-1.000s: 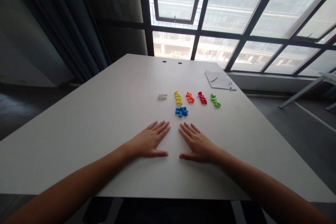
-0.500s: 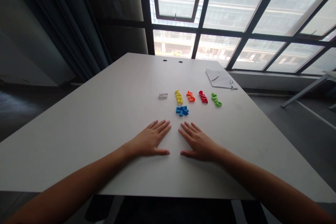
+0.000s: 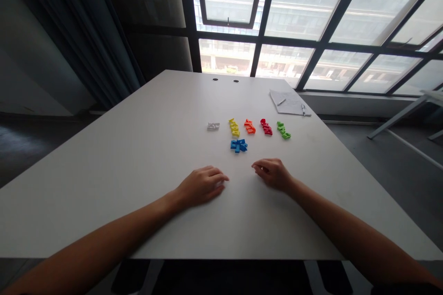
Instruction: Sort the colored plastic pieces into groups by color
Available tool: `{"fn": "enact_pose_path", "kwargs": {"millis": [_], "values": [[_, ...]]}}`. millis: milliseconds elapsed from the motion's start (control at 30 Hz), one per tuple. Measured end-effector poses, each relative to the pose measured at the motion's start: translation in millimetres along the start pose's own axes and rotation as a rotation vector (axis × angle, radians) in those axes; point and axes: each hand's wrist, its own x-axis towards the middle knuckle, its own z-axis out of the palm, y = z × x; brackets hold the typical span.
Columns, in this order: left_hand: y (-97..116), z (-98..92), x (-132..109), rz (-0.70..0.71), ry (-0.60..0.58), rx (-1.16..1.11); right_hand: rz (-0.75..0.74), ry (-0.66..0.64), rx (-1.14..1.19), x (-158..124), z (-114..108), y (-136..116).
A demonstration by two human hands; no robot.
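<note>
Though curled and empty, left hand (image 3: 202,186) and right hand (image 3: 272,174) apart on a smooth white tabletop (image 3: 104,203), near blue plastic pieces (image 3: 238,145)

A paper (image 3: 289,102) with two pens (image 3: 281,101) (one at its edge) lies at one o'clock; dark curtains (image 3: 104,23) hang at ten.

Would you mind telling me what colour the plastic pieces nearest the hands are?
The plastic pieces are bright blue, best seen in the head view.
</note>
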Motion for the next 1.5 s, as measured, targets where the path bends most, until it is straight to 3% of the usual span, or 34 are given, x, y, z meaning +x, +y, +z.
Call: {"fn": "enact_pose_path", "kwargs": {"millis": [133, 467, 600, 867, 1033, 1133, 1200, 1300, 1367, 1500], "values": [[1, -0.5, 1, 0.062, -0.023, 0.023, 0.109, 0.04, 0.064, 2, -1, 1], [5, 2.1, 2, 0.118, -0.022, 0.035, 0.053, 0.016, 0.029, 3, -6, 7], [6, 4.4, 1, 0.126, -0.026, 0.034, 0.098, 0.038, -0.005, 5, -14, 18], [8, 5.1, 1, 0.159, -0.057, 0.04, 0.205, 0.222, -0.108, 6, -30, 60], [8, 4.5, -1, 0.139, -0.013, 0.039, 0.337, 0.467, -0.31, 7, -47, 91], [-12, -1.6, 0, 0.018, 0.09, 0.018, 0.444, 0.589, -0.375, 8, -66, 120], [-36, -9.9, 4, -0.108, 0.168, -0.003, 0.489, 0.574, -0.406, 11, -81, 145], [-84, -25.8, 18, -0.34, 0.302, 0.017, 0.534, 0.429, -0.418, 22, -102, 181], [-117, -35.2, 30, -0.418, 0.362, 0.078, 0.594, 0.329, -0.38, 32, -109, 198], [-173, -42.5, 57, -0.534, 0.4, 0.067, 0.694, 0.16, -0.248, 57, -104, 214]]}}
